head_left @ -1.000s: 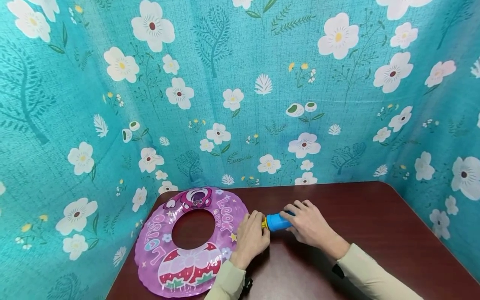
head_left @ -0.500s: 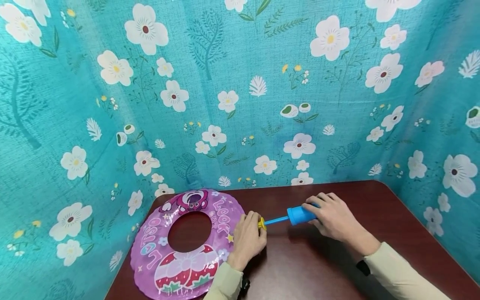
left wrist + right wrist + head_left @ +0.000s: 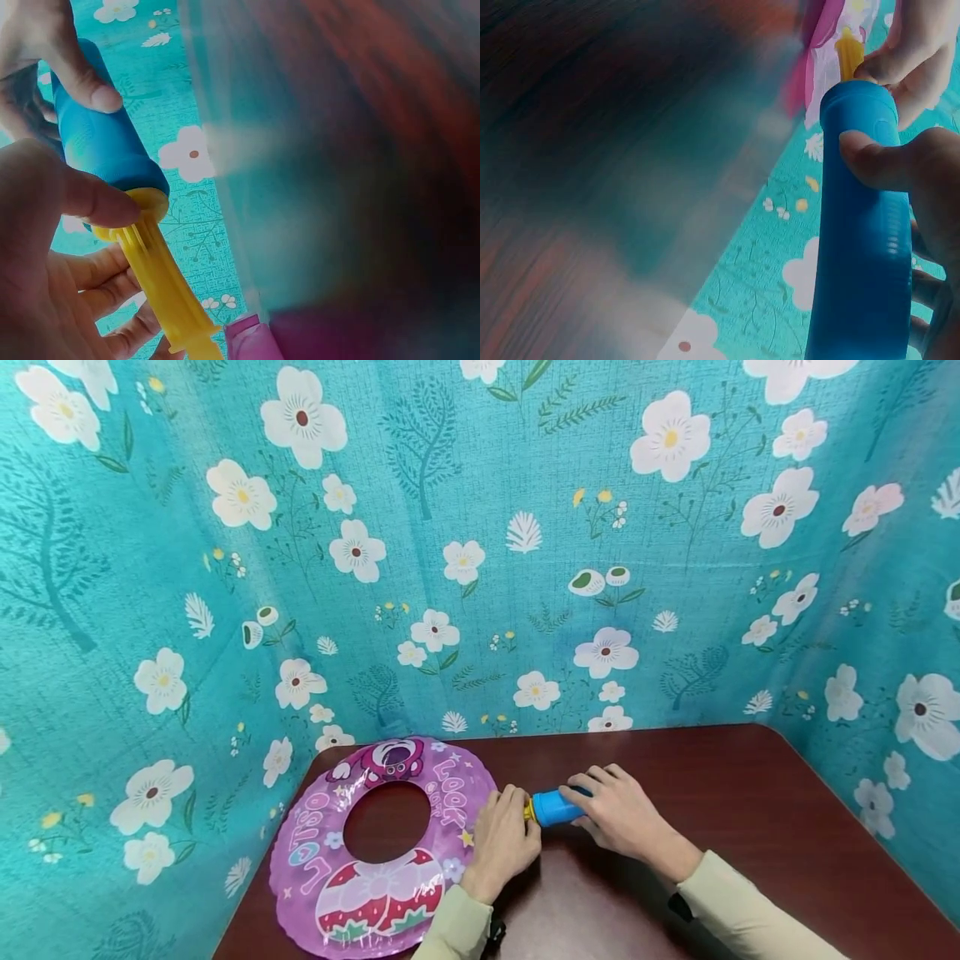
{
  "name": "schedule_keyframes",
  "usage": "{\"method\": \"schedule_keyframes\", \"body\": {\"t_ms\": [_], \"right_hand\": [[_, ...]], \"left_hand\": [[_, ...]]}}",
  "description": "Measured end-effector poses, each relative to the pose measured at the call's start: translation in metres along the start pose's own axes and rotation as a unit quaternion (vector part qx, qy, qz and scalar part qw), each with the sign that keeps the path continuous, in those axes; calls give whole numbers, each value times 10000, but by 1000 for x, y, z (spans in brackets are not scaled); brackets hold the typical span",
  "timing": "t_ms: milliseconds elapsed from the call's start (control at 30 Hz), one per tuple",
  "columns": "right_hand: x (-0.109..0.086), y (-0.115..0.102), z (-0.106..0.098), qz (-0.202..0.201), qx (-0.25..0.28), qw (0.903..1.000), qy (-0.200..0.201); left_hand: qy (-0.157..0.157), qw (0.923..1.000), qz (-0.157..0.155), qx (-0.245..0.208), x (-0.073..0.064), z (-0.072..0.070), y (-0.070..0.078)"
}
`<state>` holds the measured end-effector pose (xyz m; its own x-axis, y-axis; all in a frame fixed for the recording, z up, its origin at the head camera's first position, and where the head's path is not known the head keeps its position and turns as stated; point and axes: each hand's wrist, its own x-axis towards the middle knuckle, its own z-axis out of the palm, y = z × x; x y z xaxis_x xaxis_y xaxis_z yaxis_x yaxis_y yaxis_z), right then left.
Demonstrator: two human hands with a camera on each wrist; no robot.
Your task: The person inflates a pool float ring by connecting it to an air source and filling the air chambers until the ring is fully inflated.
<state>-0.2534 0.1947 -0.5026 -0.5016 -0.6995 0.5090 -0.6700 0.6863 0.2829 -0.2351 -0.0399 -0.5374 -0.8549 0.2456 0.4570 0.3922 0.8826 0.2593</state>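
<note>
My right hand [image 3: 626, 814] grips the blue barrel [image 3: 862, 225] of a hand air pump. Around the pump's yellow end [image 3: 161, 277], my left hand [image 3: 502, 835] holds on, its thumb pressing the flange in the left wrist view. Blue barrel and yellow flange sit right against each other, with no rod showing between them. To the left lies a purple inflatable swim ring [image 3: 303, 827], printed with strawberries and a bear, and the yellow tip points toward its right side. In the head view the left hand overlaps the ring's edge and hides most of the yellow part.
The dark red-brown table [image 3: 757, 827] extends to the right of the hands. Behind it and along both sides hangs a teal flowered curtain [image 3: 480, 593].
Half a second ago the barrel stood off to the right with a blue rod exposed. My right hand has brought it left against the yellow flange; the left hand kept its hold.
</note>
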Motion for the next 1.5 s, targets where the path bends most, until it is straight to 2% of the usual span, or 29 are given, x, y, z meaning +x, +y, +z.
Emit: {"method": "schedule_keyframes", "body": {"t_ms": [100,333,467,567,700,933,1100,1267,1500], "right_hand": [[-8,9,-7,100,30,9999,-25],[-36,46,-31,459,-38,9989,-54],[-44,57,-39,318,-86,9994,108],[-40,55,-37,54,-47,9998,207],[-27,42,-28,-192,-95,9996,200],[0,14,-7,-280,-106,9995,64],[8,3,3,-244,17,9996,115],[0,11,0,-83,66,9998,139],[-31,48,-27,260,106,9996,-52]], "left_hand": [[132,9999,55,9,0,2,0],[314,9995,44,-37,1,2,-2],[254,9997,29,3,1,1,-2],[179,9998,79,13,0,0,-2],[168,9998,120,-53,-1,0,-3],[159,9998,94,-115,-1,0,-5],[85,9999,54,-102,1,0,-7],[10,10000,-9,-67,2,0,-8],[200,9998,38,-17,1,-1,-9]]}}
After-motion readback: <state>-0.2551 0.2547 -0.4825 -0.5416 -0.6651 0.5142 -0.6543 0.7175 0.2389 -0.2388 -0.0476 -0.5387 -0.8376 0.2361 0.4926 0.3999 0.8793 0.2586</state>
